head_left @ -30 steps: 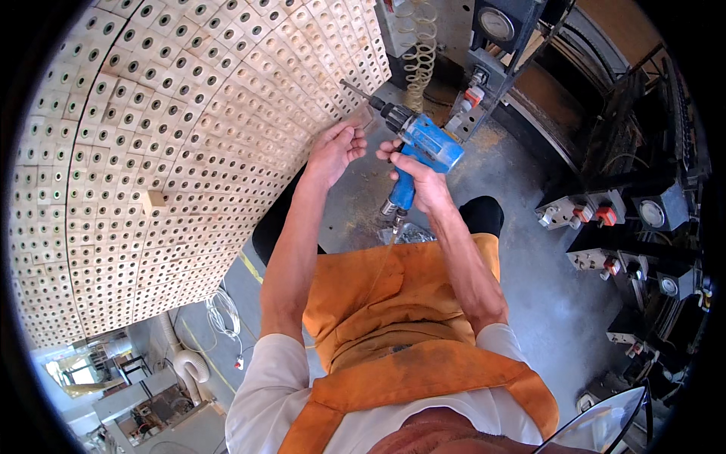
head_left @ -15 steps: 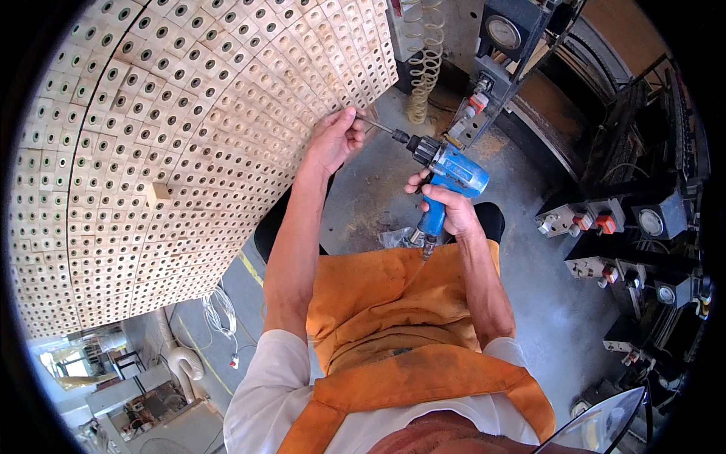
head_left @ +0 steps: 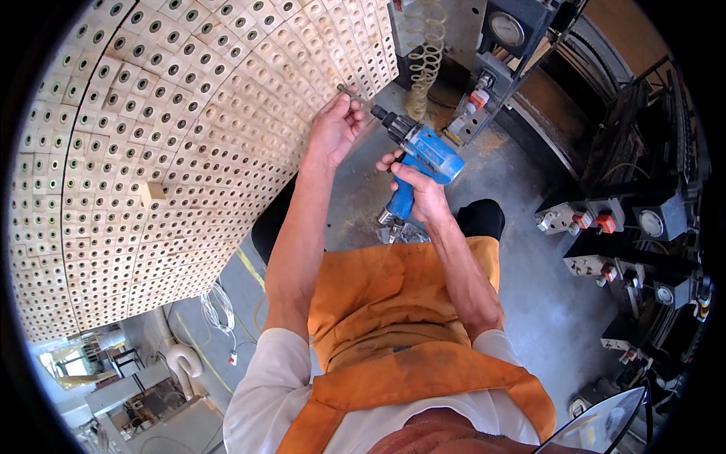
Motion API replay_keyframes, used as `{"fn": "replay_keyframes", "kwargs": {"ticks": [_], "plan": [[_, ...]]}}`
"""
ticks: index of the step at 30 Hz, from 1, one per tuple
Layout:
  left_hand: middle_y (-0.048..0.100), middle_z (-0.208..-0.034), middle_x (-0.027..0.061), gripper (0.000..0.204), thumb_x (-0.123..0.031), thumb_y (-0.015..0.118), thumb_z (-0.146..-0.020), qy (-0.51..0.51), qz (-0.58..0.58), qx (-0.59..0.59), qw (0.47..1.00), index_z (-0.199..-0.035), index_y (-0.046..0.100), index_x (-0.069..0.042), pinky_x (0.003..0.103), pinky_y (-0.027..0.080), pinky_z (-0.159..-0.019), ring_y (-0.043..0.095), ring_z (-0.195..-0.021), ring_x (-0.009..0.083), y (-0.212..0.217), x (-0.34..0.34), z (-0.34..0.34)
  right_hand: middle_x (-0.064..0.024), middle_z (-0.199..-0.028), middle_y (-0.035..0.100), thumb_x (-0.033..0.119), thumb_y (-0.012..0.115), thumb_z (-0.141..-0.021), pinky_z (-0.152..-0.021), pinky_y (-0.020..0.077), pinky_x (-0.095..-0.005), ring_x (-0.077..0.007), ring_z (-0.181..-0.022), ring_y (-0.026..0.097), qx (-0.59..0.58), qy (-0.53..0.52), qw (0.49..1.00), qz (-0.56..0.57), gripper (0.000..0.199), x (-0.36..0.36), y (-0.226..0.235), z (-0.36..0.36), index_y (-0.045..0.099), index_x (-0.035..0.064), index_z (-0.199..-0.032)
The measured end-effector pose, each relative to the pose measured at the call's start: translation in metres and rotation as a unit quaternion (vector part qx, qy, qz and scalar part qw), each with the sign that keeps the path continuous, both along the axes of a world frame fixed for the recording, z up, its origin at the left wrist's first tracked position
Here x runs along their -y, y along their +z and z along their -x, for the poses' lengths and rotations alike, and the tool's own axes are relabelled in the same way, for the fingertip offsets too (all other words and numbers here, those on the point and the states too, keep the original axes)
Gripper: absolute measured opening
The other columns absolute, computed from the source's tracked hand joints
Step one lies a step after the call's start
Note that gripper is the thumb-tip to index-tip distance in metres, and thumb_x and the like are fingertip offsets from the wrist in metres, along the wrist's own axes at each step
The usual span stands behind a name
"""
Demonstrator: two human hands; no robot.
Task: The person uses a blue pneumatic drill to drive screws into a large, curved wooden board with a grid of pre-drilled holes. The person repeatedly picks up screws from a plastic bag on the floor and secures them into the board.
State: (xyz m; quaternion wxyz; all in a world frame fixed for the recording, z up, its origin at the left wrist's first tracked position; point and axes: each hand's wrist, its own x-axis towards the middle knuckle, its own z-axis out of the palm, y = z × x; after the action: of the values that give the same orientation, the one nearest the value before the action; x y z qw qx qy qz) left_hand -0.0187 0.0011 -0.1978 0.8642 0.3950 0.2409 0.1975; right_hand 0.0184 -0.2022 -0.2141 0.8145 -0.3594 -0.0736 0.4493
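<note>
My right hand (head_left: 420,191) is wrapped round the grip of a blue air-powered driver (head_left: 440,156), which has a black chuck and a hose fitting at the base of its handle. A long thin bit (head_left: 363,101) sticks out of the chuck toward the upper left. My left hand (head_left: 334,130) is closed, its thumb and fingertips at the bit's far end; anything small in its curled fingers is hidden. Beyond the bit's tip stand stacked wooden blocks (head_left: 227,144) with rows of round holes. Many holes carry dark metal rings, while others, nearer the tip, are bare wood.
One small wooden block (head_left: 153,194) juts out of the stack's face. A coiled air hose (head_left: 423,72) hangs at the top. Machinery with gauges (head_left: 650,222) lines the right side. White cable (head_left: 219,310) lies on the floor at lower left, and an orange apron (head_left: 393,303) covers my lap.
The driver and my right hand have moved up and left, toward the block stack. My left hand has shifted slightly up and right, staying by the bit's tip.
</note>
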Motion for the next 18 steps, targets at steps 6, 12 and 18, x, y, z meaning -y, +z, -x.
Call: {"fn": "replay_keyframes", "kwargs": {"ticks": [6, 12, 18], "plan": [[0.058, -0.085, -0.0006, 0.022, -0.019, 0.051, -0.098, -0.033, 0.007, -0.079, 0.996, -0.115, 0.058, -0.007, 0.025, 0.049, -0.067, 0.055, -0.074, 0.0106, -0.031, 0.012, 0.021, -0.0083, -0.100, 0.066, 0.002, 0.062, -0.083, -0.064, 0.0471, -0.0276, -0.0221, -0.097, 0.065, 0.037, -0.003, 0.998, 0.043, 0.024, -0.002, 0.004, 0.002, 0.056, 0.0039, -0.106], [0.058, -0.084, -0.0017, 0.024, -0.021, 0.054, -0.096, -0.076, 0.035, -0.162, 0.983, -0.116, 0.058, -0.007, 0.026, 0.051, -0.066, 0.057, -0.072, 0.0103, -0.091, 0.025, 0.060, -0.0080, -0.101, 0.066, 0.003, 0.062, -0.084, -0.066, 0.0476, -0.0283, -0.0223, -0.099, 0.065, 0.053, -0.008, 0.998, 0.035, 0.025, -0.005, 0.001, 0.002, 0.056, 0.0039, -0.108], [0.060, -0.083, -0.0016, 0.020, -0.020, 0.053, -0.096, -0.064, 0.037, -0.235, 0.969, -0.110, 0.060, -0.008, 0.027, 0.052, -0.064, 0.058, -0.071, 0.0105, -0.112, 0.043, 0.095, -0.0093, -0.105, 0.066, 0.005, 0.063, -0.084, -0.066, 0.0478, -0.0277, -0.0226, -0.101, 0.064, 0.023, -0.010, 0.999, 0.029, 0.025, 0.000, 0.009, 0.006, 0.056, 0.0038, -0.108]]}}
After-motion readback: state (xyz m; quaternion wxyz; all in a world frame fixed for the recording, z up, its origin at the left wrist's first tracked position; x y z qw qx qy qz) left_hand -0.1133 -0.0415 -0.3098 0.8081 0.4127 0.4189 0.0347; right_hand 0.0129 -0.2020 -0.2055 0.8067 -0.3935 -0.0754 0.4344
